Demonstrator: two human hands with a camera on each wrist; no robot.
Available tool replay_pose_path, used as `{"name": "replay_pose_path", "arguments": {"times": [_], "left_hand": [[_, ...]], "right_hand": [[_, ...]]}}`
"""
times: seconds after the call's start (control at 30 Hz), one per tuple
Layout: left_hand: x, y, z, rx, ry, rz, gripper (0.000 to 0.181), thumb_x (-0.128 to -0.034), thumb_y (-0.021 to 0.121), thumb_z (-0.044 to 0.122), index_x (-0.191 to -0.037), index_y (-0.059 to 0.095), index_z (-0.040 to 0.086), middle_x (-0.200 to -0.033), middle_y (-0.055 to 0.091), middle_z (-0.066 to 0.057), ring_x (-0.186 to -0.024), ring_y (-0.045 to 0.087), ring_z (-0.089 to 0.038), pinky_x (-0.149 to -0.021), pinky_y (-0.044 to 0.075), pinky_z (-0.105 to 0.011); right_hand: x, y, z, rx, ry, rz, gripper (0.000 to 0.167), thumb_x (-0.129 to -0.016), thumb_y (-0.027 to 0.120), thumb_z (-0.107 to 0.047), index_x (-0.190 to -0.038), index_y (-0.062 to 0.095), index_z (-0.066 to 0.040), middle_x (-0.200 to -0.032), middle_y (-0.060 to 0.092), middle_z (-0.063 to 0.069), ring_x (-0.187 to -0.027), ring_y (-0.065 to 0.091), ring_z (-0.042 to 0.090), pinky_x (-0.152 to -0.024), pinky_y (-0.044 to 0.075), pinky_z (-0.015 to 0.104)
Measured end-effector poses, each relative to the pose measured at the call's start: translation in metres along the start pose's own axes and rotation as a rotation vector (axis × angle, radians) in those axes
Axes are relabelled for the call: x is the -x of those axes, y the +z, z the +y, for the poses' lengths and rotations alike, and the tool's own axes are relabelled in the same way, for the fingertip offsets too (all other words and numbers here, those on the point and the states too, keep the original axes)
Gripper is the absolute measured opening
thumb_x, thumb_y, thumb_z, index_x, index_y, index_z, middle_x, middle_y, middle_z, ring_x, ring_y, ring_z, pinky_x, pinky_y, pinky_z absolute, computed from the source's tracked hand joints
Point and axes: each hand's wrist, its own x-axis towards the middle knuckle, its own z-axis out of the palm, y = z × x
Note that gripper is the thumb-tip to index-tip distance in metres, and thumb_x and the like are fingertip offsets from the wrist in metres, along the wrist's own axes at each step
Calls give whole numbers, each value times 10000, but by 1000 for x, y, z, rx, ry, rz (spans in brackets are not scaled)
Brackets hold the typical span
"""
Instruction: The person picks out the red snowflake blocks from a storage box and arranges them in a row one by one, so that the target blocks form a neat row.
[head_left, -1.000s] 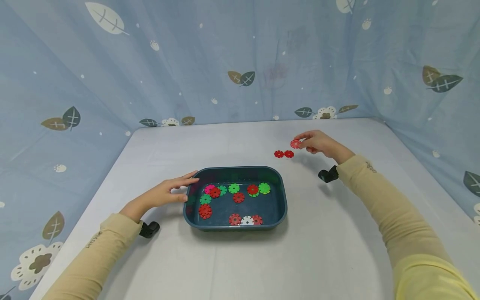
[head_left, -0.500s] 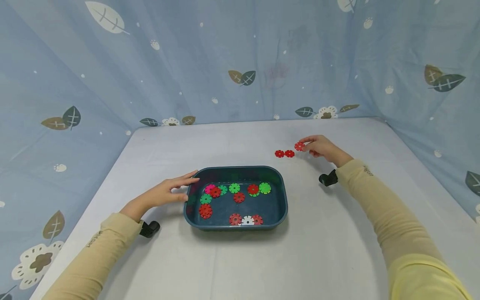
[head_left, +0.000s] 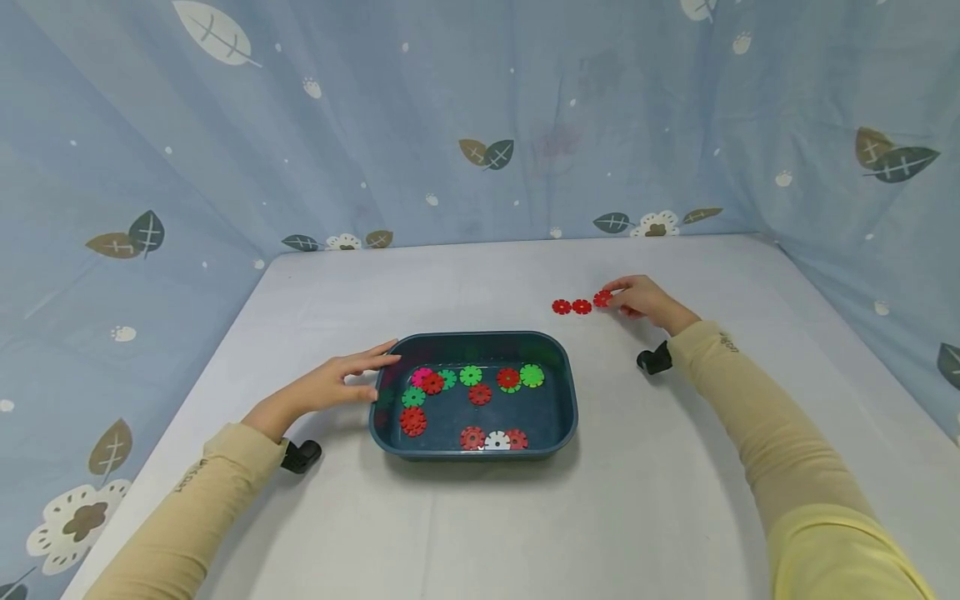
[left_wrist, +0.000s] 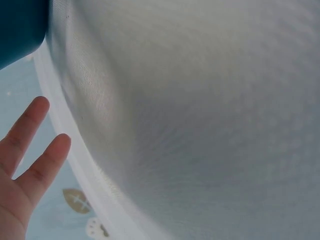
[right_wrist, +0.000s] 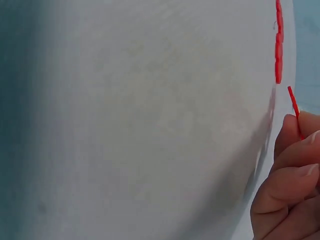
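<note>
My right hand (head_left: 647, 300) pinches a red notched plastic disc (head_left: 602, 297) between thumb and fingers, toward the back right of the table. In the right wrist view that held disc (right_wrist: 294, 104) appears edge-on, tilted and slightly raised. Just left of it, two red discs (head_left: 572, 307) lie side by side on the white cloth. My left hand (head_left: 326, 387) rests at the left end of a dark blue tub (head_left: 472, 455), its fingers extended over the rim. Several red, green, pink and white discs (head_left: 471, 376) lie inside the tub.
White cloth (head_left: 495, 533) covers the table. Blue leaf-print fabric (head_left: 375, 125) rises behind it and along both sides. A black wrist-camera mount (head_left: 654, 358) hangs under the right wrist, another mount (head_left: 302, 457) under the left.
My right hand has shifted slightly right and down toward the table, carrying the red disc to beside the pair of red discs. My left hand stays at the tub.
</note>
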Motion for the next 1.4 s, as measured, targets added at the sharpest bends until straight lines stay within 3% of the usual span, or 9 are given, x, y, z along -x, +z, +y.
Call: {"name": "replay_pose_path", "arguments": {"times": [0.77, 1.4], "left_hand": [[1, 0, 1, 9, -13, 1, 552, -863, 613, 131, -1375, 418, 66, -1516, 191, -124, -1349, 218, -397, -938, 307, -640], [0, 0, 1, 20, 7, -3, 553, -863, 615, 127, -1374, 417, 58, -1514, 191, -133, -1350, 215, -401, -949, 301, -636]], "right_hand": [[-3, -1, 2, 148, -6, -53, 366, -906, 528, -113, -1238, 506, 40, -732, 488, 24, -571, 447, 131, -550, 402, 229], [-7, 2, -1, 200, 13, -21, 349, -901, 537, -102, -1219, 517, 40, -788, 534, 55, -573, 463, 123, -548, 416, 216]]}}
